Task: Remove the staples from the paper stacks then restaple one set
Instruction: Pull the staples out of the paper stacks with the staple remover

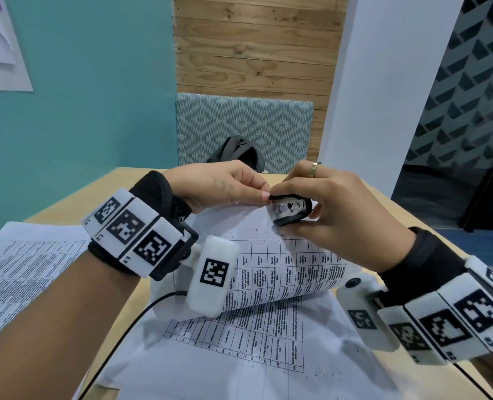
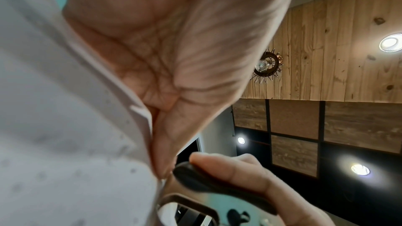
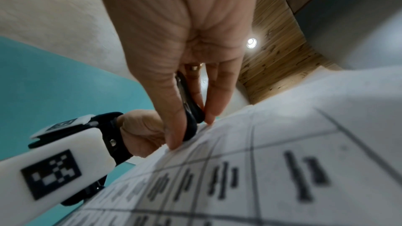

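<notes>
While I look down at the wooden table (image 1: pixel 66 203), these are the things from left to right.

Far left: a loose stack of white printed sheets (image 1: pixel 22 267) lies flat on the table edge, apart from my hands.

Left hand: my left hand (image 1: pixel 219 186) pinches the upper corner of the curled white paper stack with a printed table (image 1: pixel 282 269). Thumb and fingers are close together on the paper edge; the left wrist view shows the sheets pressed against my palm.

Paper stack: its top pages are lifted and bent over in a roll, and the lower pages lie flat on the table near me.

Staple remover: the small black claw-type staple remover (image 1: pixel 290 210) is at the raised corner of the stack, just beside my left fingertips. If its claws touch a staple, I cannot tell.

Right hand: my right hand (image 1: pixel 334 209) holds the remover between thumb and fingers, curled narrow around it. A gold ring (image 1: pixel 314 168) is on one finger.

Behind: a dark bag (image 1: pixel 236 151) rests against a patterned cushion (image 1: pixel 245 131).
</notes>
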Demonstrator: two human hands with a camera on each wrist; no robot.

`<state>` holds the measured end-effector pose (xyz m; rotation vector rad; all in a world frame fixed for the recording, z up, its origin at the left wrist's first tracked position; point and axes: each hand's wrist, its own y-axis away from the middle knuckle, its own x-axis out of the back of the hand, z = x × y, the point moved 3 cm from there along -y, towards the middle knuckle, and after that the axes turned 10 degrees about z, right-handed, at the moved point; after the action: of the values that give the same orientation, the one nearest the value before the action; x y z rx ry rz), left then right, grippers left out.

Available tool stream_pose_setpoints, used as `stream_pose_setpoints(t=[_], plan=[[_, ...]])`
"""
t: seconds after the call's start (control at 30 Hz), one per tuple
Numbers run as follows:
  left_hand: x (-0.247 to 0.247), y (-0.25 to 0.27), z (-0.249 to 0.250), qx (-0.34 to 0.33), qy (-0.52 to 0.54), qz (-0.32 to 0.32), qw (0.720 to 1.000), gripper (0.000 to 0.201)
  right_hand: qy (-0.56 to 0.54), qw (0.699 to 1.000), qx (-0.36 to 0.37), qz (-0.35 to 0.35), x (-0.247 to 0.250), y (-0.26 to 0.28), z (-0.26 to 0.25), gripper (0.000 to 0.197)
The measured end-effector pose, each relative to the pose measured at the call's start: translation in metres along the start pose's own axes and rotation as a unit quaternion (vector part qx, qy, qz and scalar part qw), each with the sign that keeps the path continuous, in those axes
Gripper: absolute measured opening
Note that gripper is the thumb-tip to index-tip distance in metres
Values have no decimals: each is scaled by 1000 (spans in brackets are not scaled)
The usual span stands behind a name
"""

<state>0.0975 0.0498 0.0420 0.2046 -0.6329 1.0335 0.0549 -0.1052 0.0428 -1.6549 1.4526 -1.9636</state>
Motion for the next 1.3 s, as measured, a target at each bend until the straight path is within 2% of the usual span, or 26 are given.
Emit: stream_pose_setpoints(t=[0.2,0.3,0.43,0.57,0.7,0.77,0.83,1.0,1.1,1.2,1.3], plan=[[-1,-1,-1,-3,25,-12,1000,16,4,1000,5,13,1,0,-1,33],[-1,0,0,-2,34,-13,999,16,27,999,21,27,2,1,-2,31],[-2,1,1,-7,32,-10,999,27,68,995,50,56,3,2,-6,28],[-3,2,4,-2,24,-7,1000,25,88,991,67,80,3,3,-8,23],[-1,7,5,11,16,-17,1000,18,82,992,55,81,3,3,-7,21],[0,7,2,25,26,-23,999,26,74,993,41,81,4,2,-5,20],[1,6,2,21,40,-5,999,30,55,995,26,81,5,2,-4,19],[1,5,5,1,79,43,996,9,-26,995,-19,94,9,-1,3,24],[1,4,5,-12,98,53,994,7,-76,991,-48,103,11,-1,6,29],[0,4,4,-32,127,55,990,6,-175,973,-113,97,13,-2,12,33],[-3,3,4,-47,157,54,985,7,-255,952,-146,87,15,-1,17,36]])
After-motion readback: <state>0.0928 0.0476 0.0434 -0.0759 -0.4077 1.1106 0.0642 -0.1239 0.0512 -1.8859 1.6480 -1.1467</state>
